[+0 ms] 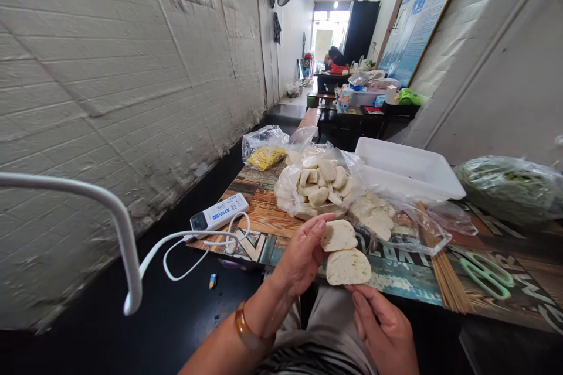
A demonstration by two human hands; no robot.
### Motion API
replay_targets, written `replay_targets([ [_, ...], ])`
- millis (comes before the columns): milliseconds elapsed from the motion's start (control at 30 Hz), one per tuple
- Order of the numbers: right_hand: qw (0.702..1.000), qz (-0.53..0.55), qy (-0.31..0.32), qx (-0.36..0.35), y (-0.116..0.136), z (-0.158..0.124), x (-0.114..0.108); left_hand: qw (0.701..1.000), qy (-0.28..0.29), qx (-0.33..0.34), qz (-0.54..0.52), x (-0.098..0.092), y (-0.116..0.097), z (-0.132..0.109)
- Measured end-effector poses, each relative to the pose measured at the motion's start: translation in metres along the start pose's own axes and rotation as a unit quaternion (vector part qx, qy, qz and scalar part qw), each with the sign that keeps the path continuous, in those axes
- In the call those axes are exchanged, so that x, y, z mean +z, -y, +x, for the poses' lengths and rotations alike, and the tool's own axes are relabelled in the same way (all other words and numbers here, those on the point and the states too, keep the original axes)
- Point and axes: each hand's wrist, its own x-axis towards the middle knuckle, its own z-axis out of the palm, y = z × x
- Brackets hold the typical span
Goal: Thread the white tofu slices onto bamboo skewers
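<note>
My left hand (303,258) is closed on the left edge of an oval bread slice (340,235), pale with a rough face. A second bread slice (349,268) sits directly below it, edge to edge. My right hand (383,322) pinches at the lower slice's bottom edge; whatever is between its fingertips is hidden. Beyond my hands, an open clear bag (288,190) is full of similar pale pieces (323,179). To its right, more slices (373,217) lie in another clear plastic bag. A bundle of thin wooden skewers (448,281) lies partly under that plastic.
Green-handled scissors (488,275) lie at the right, near a bag of greens (512,184). A white tub (404,167) stands behind. On the left are a white power strip (220,214) with its cable and a bag with yellow contents (266,155). Another person (338,60) sits far back.
</note>
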Motion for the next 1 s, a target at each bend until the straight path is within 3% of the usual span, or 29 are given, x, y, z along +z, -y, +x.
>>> replay_targets([
  [467,0.995,-0.092,-0.004,-0.035,0.004,0.001,-0.005,1.0,0.025,-0.003,0.002,0.001,0.006,-0.003],
  [600,0.991,-0.117,0.014,-0.055,0.012,0.002,-0.004,1.0,0.014,0.002,0.006,0.003,0.004,-0.004],
  [1000,0.986,-0.149,-0.017,-0.07,0.013,-0.002,0.0,0.997,0.001,0.032,0.071,0.003,0.009,-0.015],
])
